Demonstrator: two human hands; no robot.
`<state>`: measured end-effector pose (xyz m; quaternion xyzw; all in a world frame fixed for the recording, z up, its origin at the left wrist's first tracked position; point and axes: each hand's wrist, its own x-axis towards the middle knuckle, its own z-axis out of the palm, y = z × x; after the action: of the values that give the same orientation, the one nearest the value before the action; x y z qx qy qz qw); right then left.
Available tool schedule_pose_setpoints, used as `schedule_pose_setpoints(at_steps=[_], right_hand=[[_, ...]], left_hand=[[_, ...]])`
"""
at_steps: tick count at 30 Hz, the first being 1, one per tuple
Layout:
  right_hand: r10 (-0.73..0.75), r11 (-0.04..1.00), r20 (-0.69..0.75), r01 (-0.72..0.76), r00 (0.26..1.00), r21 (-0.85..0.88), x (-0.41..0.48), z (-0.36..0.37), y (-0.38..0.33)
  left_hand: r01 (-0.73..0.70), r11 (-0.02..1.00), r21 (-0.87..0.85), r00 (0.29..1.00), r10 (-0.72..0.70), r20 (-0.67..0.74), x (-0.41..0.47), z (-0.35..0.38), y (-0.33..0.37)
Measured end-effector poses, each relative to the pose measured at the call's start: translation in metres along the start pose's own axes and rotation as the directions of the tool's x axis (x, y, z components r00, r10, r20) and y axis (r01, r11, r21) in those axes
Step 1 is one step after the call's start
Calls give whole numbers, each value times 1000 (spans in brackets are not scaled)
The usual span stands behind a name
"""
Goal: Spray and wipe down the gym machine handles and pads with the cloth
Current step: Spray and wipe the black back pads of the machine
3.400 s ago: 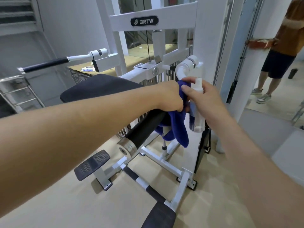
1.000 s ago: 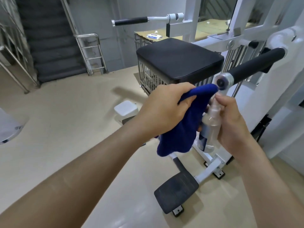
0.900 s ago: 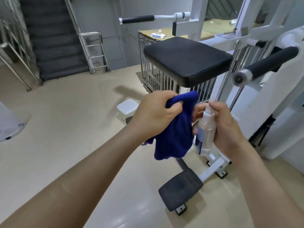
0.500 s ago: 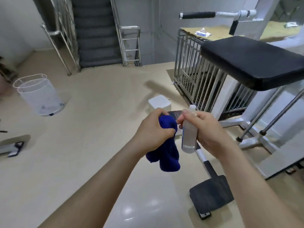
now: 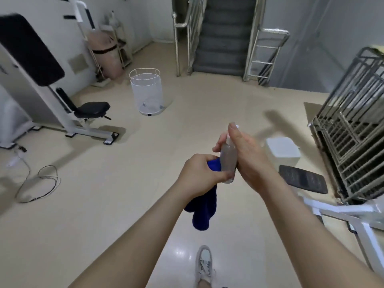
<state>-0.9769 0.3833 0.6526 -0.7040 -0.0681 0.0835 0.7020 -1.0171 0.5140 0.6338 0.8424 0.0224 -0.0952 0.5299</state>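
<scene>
Hands are meeting mid-floor, cloth and sprayer both in grip.

Nearest, the left hand (image 5: 199, 175) is clutching the blue cloth (image 5: 204, 208), which is dangling toward 6 o'clock: soft, light and limp, best bunched in a fist. Touching it at 1 o'clock, the right hand (image 5: 247, 161) is wrapping the spray bottle (image 5: 228, 161), probably light, rigid and slick, safest gripped round its body. Since half a second ago, the wiped pad is gone from view, and another gym machine (image 5: 31, 53) is appearing far off at 10 o'clock.

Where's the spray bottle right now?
Head view, just right of centre: the spray bottle stands upright in the right hand, beside the blue cloth gripped by the left hand.
</scene>
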Motion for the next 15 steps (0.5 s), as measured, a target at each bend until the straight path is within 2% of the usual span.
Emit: schedule_pose_setpoints(at_steps=[2, 6, 8, 11, 15], right_hand=[[43, 998, 96, -47, 994, 34, 45, 26, 6], [165, 986, 266, -160, 950, -40, 130, 70, 10], [228, 969, 320, -246, 920, 17, 161, 91, 11], [302, 931, 358, -355, 884, 90, 220, 138, 11], [321, 915, 364, -385, 874, 118, 271, 192, 12]], left_hand=[[22, 1000, -15, 996, -23, -89, 23, -28, -17], [64, 998, -3, 971, -63, -231, 73, -80, -45], [101, 995, -7, 957, -99, -272, 91, -104, -51], [136, 988, -79, 932, -155, -327, 124, -152, -64], [170, 970, -171, 928, -216, -302, 146, -204, -77]])
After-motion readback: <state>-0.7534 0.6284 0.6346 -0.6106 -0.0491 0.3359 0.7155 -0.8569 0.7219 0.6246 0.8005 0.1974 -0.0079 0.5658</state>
